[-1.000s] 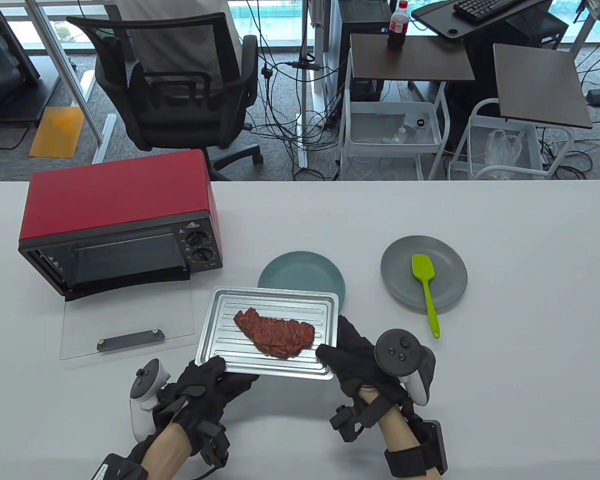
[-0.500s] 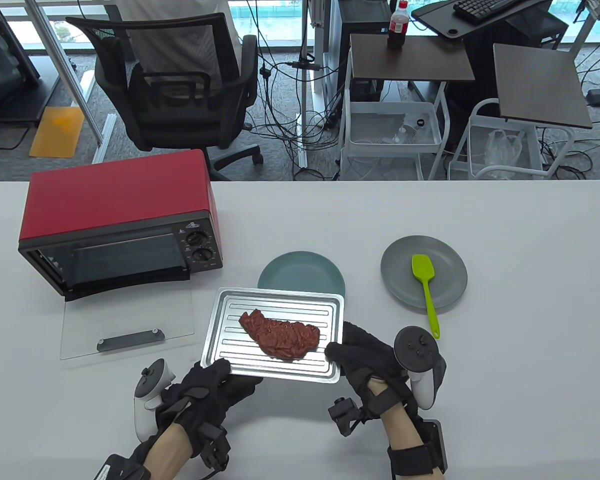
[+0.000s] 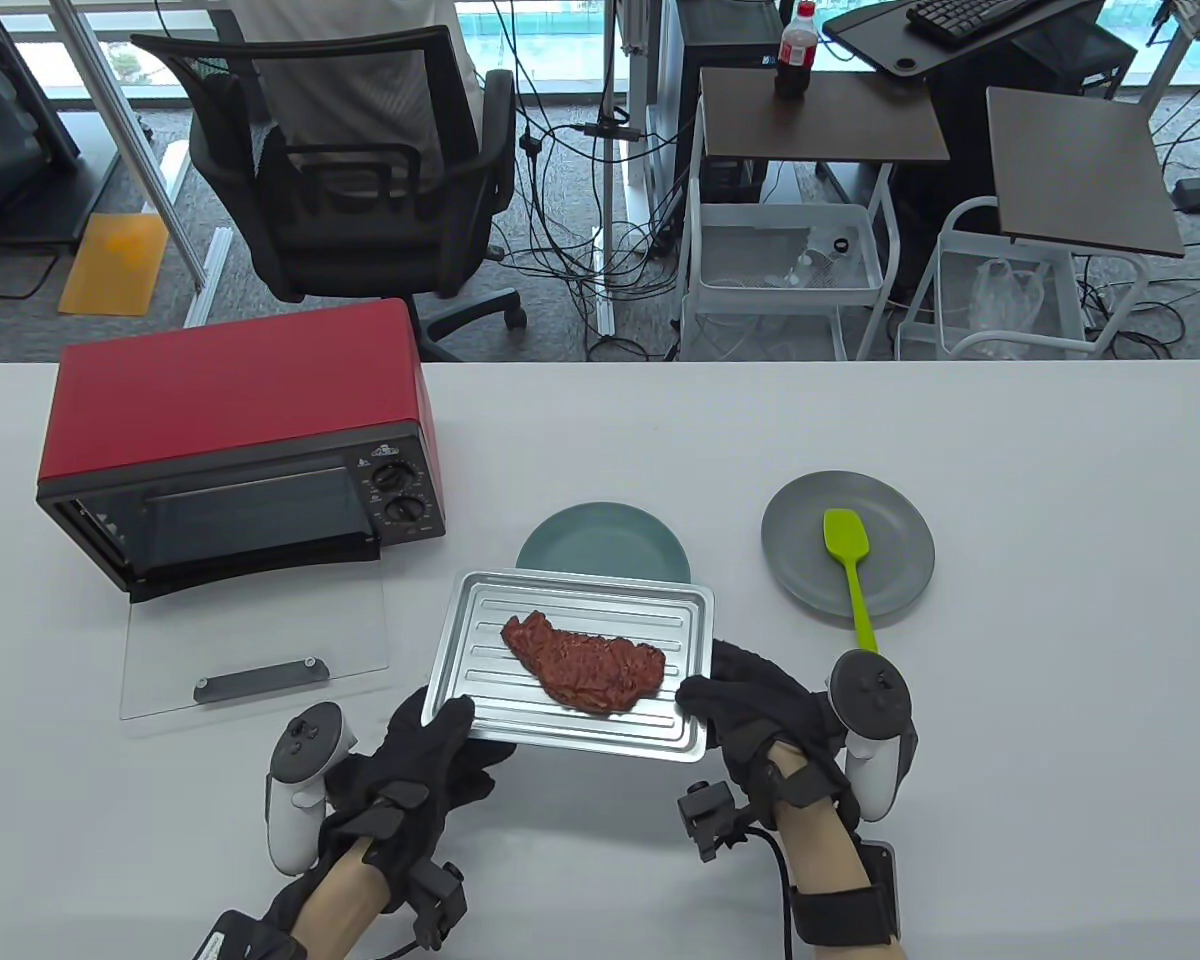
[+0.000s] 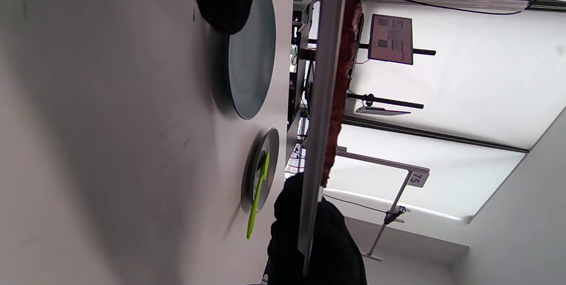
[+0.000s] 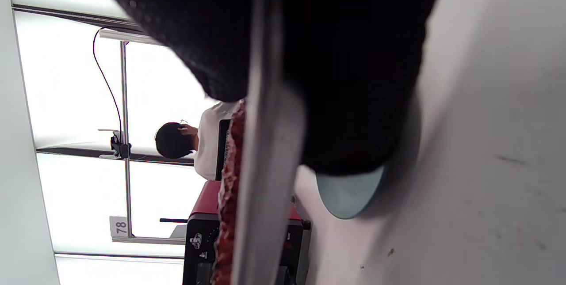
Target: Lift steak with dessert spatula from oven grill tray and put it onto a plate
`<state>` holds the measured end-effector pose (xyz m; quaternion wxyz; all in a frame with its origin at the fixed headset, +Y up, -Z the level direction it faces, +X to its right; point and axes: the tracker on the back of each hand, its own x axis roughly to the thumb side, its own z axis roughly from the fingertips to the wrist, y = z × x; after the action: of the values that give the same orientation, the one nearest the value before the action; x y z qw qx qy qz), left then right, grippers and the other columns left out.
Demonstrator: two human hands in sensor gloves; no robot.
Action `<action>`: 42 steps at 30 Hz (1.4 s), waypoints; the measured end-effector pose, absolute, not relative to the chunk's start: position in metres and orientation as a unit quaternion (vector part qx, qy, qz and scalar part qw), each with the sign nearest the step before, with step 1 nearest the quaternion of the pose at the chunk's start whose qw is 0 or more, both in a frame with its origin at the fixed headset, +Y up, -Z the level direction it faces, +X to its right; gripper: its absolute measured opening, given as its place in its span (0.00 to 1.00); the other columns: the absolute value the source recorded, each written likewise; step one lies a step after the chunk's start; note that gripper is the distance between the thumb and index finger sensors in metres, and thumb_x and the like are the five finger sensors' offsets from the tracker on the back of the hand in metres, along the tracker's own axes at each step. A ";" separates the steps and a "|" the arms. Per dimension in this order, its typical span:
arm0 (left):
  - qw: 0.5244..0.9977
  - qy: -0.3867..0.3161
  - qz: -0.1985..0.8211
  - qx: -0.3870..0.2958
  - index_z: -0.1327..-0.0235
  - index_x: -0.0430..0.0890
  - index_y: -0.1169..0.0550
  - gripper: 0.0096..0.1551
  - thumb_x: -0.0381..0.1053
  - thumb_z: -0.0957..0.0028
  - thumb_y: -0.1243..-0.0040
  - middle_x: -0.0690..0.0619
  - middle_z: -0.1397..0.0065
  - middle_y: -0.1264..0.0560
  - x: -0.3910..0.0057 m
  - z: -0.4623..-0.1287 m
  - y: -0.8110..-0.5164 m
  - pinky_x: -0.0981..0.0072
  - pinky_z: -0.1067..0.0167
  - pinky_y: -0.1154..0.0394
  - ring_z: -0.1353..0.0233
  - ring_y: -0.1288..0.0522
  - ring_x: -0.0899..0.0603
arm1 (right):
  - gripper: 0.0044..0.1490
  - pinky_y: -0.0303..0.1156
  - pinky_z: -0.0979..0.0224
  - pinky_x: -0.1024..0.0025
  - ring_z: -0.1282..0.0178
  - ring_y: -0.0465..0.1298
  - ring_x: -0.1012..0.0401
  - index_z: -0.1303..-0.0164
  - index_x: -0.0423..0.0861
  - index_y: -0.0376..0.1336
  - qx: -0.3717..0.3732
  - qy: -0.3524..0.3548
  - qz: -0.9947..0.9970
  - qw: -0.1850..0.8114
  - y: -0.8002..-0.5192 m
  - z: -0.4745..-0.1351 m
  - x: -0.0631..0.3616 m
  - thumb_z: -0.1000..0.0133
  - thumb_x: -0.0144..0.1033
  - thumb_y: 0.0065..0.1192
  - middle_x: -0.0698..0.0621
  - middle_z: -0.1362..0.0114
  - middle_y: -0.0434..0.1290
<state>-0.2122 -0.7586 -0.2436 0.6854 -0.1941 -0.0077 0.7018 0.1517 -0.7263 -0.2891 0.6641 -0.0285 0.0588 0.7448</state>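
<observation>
Lower centre: left hand [image 3: 430, 745] and right hand [image 3: 750, 705] grip the steak [image 3: 585, 672]-laden oven grill tray [image 3: 475, 640] above the table [image 3: 1060, 700].

Table seen from above, an oven at left and two plates toward the right.

A tray [image 3: 480, 640] carrying a steak [image 3: 585, 672] sat in front of the nearer plate [image 3: 600, 540], overlapping its front edge; right of it, a spatula [image 3: 850, 570] lay on the other plate [image 3: 810, 560]; the oven [image 3: 230, 440] stood behind and left.

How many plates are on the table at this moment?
2. The teal plate lies just behind the oven tray, partly covered by it. The grey plate lies further right, with the green spatula resting on it.
</observation>
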 end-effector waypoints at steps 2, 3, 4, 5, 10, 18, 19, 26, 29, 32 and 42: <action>0.707 -0.008 0.689 -0.160 0.33 0.46 0.64 0.57 0.80 0.45 0.51 0.45 0.22 0.55 -0.217 -0.243 -0.751 0.28 0.31 0.41 0.19 0.34 0.41 | 0.31 0.94 0.62 0.81 0.60 0.90 0.52 0.36 0.32 0.64 -0.027 0.060 0.741 0.668 -0.725 -0.288 0.153 0.47 0.20 0.78 0.38 0.45 0.80; 0.719 -0.008 0.681 -0.138 0.32 0.46 0.64 0.58 0.80 0.46 0.51 0.44 0.22 0.56 -0.221 -0.243 -0.746 0.26 0.32 0.42 0.19 0.36 0.39 | 0.31 0.94 0.62 0.81 0.60 0.90 0.52 0.36 0.32 0.64 -0.026 0.060 0.740 0.669 -0.724 -0.287 0.154 0.47 0.20 0.78 0.38 0.45 0.80; 0.726 -0.010 0.676 -0.124 0.32 0.46 0.64 0.59 0.81 0.47 0.51 0.43 0.22 0.58 -0.223 -0.243 -0.743 0.24 0.33 0.44 0.19 0.37 0.38 | 0.31 0.94 0.62 0.80 0.60 0.90 0.52 0.36 0.32 0.64 -0.026 0.059 0.739 0.670 -0.723 -0.286 0.154 0.47 0.20 0.78 0.38 0.45 0.80; 0.737 -0.015 0.668 -0.103 0.32 0.47 0.64 0.59 0.82 0.48 0.51 0.43 0.21 0.59 -0.227 -0.242 -0.738 0.23 0.33 0.45 0.19 0.38 0.36 | 0.31 0.94 0.62 0.80 0.60 0.90 0.52 0.36 0.32 0.64 -0.026 0.061 0.739 0.671 -0.723 -0.285 0.154 0.47 0.20 0.78 0.38 0.45 0.80; 0.792 -0.034 0.610 0.006 0.31 0.47 0.63 0.62 0.84 0.51 0.51 0.42 0.21 0.59 -0.248 -0.235 -0.712 0.20 0.35 0.47 0.18 0.41 0.34 | 0.31 0.93 0.62 0.79 0.60 0.90 0.52 0.36 0.32 0.64 -0.031 0.074 0.740 0.668 -0.725 -0.287 0.152 0.47 0.19 0.78 0.38 0.45 0.80; 0.878 -0.054 0.431 0.200 0.29 0.50 0.58 0.62 0.87 0.56 0.50 0.43 0.20 0.54 -0.274 -0.220 -0.678 0.17 0.37 0.48 0.18 0.45 0.30 | 0.30 0.93 0.61 0.77 0.59 0.89 0.52 0.36 0.34 0.64 -0.061 0.098 0.744 0.658 -0.738 -0.289 0.152 0.46 0.18 0.77 0.39 0.45 0.79; 0.884 -0.057 0.417 0.205 0.28 0.50 0.58 0.62 0.87 0.56 0.51 0.43 0.20 0.55 -0.276 -0.220 -0.676 0.17 0.37 0.49 0.18 0.46 0.29 | 0.30 0.93 0.61 0.77 0.59 0.89 0.52 0.36 0.33 0.64 -0.064 0.099 0.747 0.654 -0.738 -0.289 0.152 0.46 0.18 0.77 0.39 0.44 0.79; 0.919 -0.075 0.340 0.188 0.26 0.53 0.59 0.62 0.88 0.57 0.53 0.43 0.18 0.57 -0.281 -0.220 -0.667 0.15 0.36 0.54 0.16 0.50 0.27 | 0.30 0.93 0.60 0.75 0.57 0.89 0.51 0.35 0.34 0.64 -0.068 0.119 0.769 0.625 -0.747 -0.285 0.155 0.46 0.17 0.77 0.39 0.44 0.78; 0.943 -0.083 0.280 0.157 0.26 0.55 0.61 0.62 0.90 0.58 0.55 0.43 0.17 0.60 -0.276 -0.220 -0.668 0.14 0.36 0.57 0.15 0.55 0.27 | 0.30 0.93 0.60 0.74 0.57 0.89 0.52 0.35 0.35 0.63 -0.071 0.131 0.768 0.623 -0.753 -0.285 0.153 0.46 0.17 0.77 0.39 0.43 0.78; 0.965 -0.088 0.205 0.135 0.27 0.58 0.64 0.63 0.91 0.59 0.57 0.46 0.17 0.63 -0.269 -0.219 -0.670 0.14 0.36 0.59 0.15 0.59 0.27 | 0.30 0.92 0.59 0.73 0.56 0.89 0.52 0.35 0.35 0.63 -0.069 0.140 0.768 0.621 -0.757 -0.284 0.149 0.46 0.17 0.77 0.40 0.43 0.78; 0.978 -0.105 0.101 0.151 0.27 0.62 0.64 0.63 0.92 0.63 0.56 0.49 0.15 0.62 -0.255 -0.214 -0.678 0.14 0.35 0.60 0.13 0.61 0.29 | 0.30 0.92 0.58 0.72 0.54 0.88 0.52 0.35 0.36 0.62 -0.059 0.178 0.765 0.616 -0.772 -0.280 0.135 0.46 0.17 0.76 0.41 0.42 0.77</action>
<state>-0.2550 -0.6781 -0.2137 0.9777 0.1515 -0.1045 0.1011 0.1346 -0.7724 -0.2802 0.6164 -0.0593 0.1778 0.7648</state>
